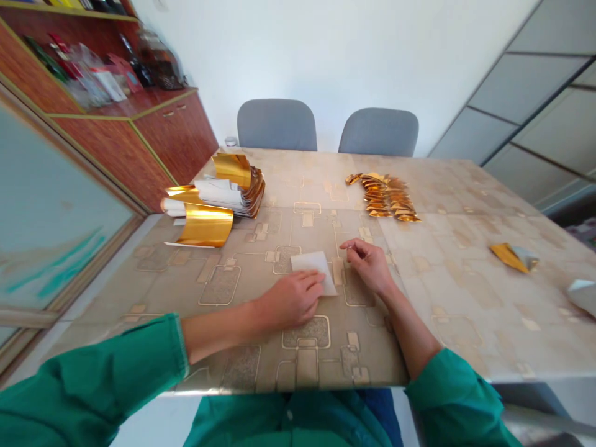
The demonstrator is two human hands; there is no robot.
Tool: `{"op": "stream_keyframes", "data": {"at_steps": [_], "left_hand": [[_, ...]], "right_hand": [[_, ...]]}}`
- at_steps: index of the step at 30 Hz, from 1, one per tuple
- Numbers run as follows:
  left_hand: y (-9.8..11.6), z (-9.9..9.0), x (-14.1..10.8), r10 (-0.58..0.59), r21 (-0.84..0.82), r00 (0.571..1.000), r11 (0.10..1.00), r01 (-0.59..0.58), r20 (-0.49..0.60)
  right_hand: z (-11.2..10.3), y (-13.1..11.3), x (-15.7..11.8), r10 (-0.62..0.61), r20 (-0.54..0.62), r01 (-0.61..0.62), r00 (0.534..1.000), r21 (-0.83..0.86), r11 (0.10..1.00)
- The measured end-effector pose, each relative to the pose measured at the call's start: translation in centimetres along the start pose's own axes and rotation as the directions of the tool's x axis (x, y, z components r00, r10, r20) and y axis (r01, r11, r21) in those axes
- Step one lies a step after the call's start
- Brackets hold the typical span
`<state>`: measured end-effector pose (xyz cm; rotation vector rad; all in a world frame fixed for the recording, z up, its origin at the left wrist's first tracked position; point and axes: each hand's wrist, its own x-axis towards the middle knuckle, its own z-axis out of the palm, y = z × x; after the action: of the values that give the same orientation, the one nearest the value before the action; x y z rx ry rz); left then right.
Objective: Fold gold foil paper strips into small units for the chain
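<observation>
A small white sheet of paper lies flat on the patterned tabletop in front of me. The fingers of my left hand are together and rest on its lower part, covering some of it. Just right of the sheet, apart from it, my right hand hovers near the table with its fingers curled and thumb near the fingertips; whether anything is pinched there is too small to tell. At the back left is a stack of gold and white sheets, with a curled gold sheet before it. Folded gold pieces sit in rows at the back right.
The table has a patterned cover. A crumpled gold piece lies to the right, and a whitish item at the right edge. Two grey chairs stand behind the table. A wooden cabinet is at the left.
</observation>
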<state>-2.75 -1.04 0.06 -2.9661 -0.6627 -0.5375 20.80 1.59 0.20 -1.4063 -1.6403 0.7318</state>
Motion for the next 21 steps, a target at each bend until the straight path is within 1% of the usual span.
{"op": "stream_keyframes", "data": {"at_steps": [2,4,5,7,9,11,13,16,17,19,21], "left_hand": [[1.8,1.2,-0.7,-0.011,-0.088,1.000,0.996,0.011,-0.004],[2.6,1.2,-0.8,-0.048,-0.175,0.998,0.984,0.042,-0.027],[2.6,1.0,-0.7,-0.076,-0.226,0.997,0.972,0.067,-0.031],[2.3,0.6,-0.5,-0.176,-0.346,0.984,0.925,0.159,-0.019],[1.7,0.4,-0.2,-0.309,-0.457,0.951,0.845,0.278,0.008],[1.0,0.5,0.0,-0.412,-0.527,0.911,0.770,0.360,0.020],[0.5,0.6,0.1,-0.472,-0.566,0.881,0.725,0.393,0.008],[-0.1,0.8,0.3,-0.517,-0.610,0.856,0.676,0.412,0.006],[-0.2,0.9,0.3,-0.525,-0.615,0.851,0.667,0.420,0.013],[-0.4,0.8,0.3,-0.538,-0.603,0.843,0.665,0.441,0.023],[-0.5,0.5,0.3,-0.527,-0.555,0.850,0.712,0.430,-0.017]], "right_hand": [[0.0,-0.1,-0.1,0.000,0.033,0.000,0.999,0.009,1.000],[0.1,-0.4,-0.2,-0.019,0.085,0.019,0.996,0.005,1.000],[0.2,-0.6,-0.3,-0.031,0.125,0.030,0.992,0.005,1.000],[0.3,-1.1,-0.3,-0.058,0.244,0.058,0.968,0.006,0.998],[0.2,-1.6,-0.4,-0.086,0.369,0.094,0.925,-0.004,0.996],[-0.3,-2.0,-0.5,-0.092,0.449,0.126,0.889,-0.045,0.991],[-0.9,-2.4,-0.5,-0.069,0.482,0.122,0.874,-0.081,0.989],[-1.4,-2.6,-0.6,-0.036,0.512,0.086,0.858,-0.075,0.993],[-1.3,-2.6,-0.6,-0.030,0.507,0.078,0.861,-0.074,0.994],[-0.7,-2.4,-0.7,-0.016,0.463,0.067,0.886,-0.095,0.993],[0.0,-2.2,-0.7,-0.009,0.406,0.069,0.914,-0.134,0.989]]}}
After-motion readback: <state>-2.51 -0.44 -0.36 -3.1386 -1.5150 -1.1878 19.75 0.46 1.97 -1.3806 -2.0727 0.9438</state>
